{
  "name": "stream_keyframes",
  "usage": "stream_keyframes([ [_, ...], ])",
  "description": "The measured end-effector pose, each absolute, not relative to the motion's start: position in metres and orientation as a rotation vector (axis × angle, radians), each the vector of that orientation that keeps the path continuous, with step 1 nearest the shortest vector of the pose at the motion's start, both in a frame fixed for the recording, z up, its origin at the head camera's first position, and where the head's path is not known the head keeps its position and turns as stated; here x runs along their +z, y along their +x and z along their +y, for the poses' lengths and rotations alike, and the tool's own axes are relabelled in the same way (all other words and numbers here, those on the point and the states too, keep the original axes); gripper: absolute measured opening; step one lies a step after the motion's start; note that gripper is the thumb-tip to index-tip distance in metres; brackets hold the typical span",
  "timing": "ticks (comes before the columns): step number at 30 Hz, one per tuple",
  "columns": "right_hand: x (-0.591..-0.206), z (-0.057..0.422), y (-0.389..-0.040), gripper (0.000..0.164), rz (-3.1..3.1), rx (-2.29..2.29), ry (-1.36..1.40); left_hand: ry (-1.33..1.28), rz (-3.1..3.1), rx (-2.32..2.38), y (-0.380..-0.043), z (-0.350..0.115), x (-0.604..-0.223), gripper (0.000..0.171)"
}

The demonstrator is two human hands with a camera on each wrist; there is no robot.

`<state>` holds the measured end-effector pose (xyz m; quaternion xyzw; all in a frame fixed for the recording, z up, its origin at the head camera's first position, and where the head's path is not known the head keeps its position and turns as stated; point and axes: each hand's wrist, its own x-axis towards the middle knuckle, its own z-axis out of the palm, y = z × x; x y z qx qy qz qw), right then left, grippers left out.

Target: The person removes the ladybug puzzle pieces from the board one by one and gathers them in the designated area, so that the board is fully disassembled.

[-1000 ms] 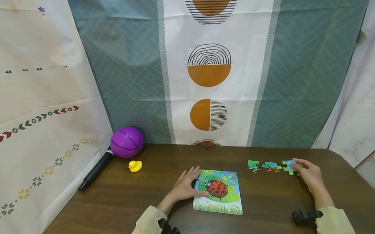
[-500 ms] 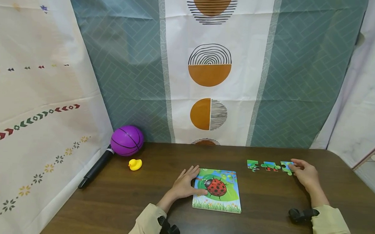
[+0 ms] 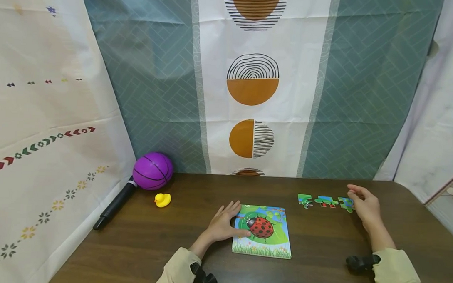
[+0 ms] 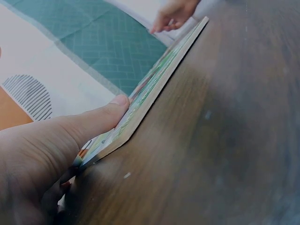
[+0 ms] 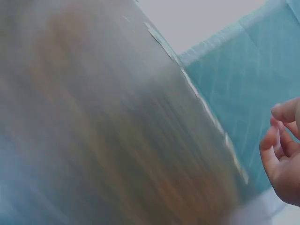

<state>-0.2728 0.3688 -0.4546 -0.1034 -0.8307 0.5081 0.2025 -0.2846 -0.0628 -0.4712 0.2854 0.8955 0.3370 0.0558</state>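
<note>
A ladybug picture puzzle board (image 3: 266,243) lies flat in front of me in the head view. My left hand (image 3: 222,225) rests at its left side, fingers extended along the edge and thumb (image 4: 110,112) on top of the picture. To the right, three puzzle pieces lie in a row: a left piece (image 3: 304,200), a middle piece (image 3: 325,201) and a right piece (image 3: 345,203). My right hand (image 3: 367,209) is over the right end of the row, fingers loosely bent. Nothing shows between its fingertips in the right wrist view, where the hand (image 5: 283,154) is partly cut off.
Back left on the brown table (image 3: 163,247) are a purple ball (image 3: 153,171) and a yellow rubber duck (image 3: 162,200). A black cylindrical pump-like object (image 3: 114,205) lies along the left edge. Patterned curtains (image 3: 161,81) hang behind and beside the table.
My right hand lets go of the right puzzle piece and lifts slightly up from it. The three pieces stay in their row. My left hand stays on the puzzle board.
</note>
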Motion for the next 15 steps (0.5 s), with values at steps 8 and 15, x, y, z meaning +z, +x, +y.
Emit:
stream_keyframes([
  [8,-0.434,0.288,-0.273,0.039,-2.507,1.481,-0.05,0.838,2.724,1.004,-0.286,-0.063,-0.472,0.094],
  [15,-0.436,0.199,-0.263,0.032,-2.631,1.673,0.154,0.823,2.723,0.999,-0.285,-0.062,-0.469,0.095],
])
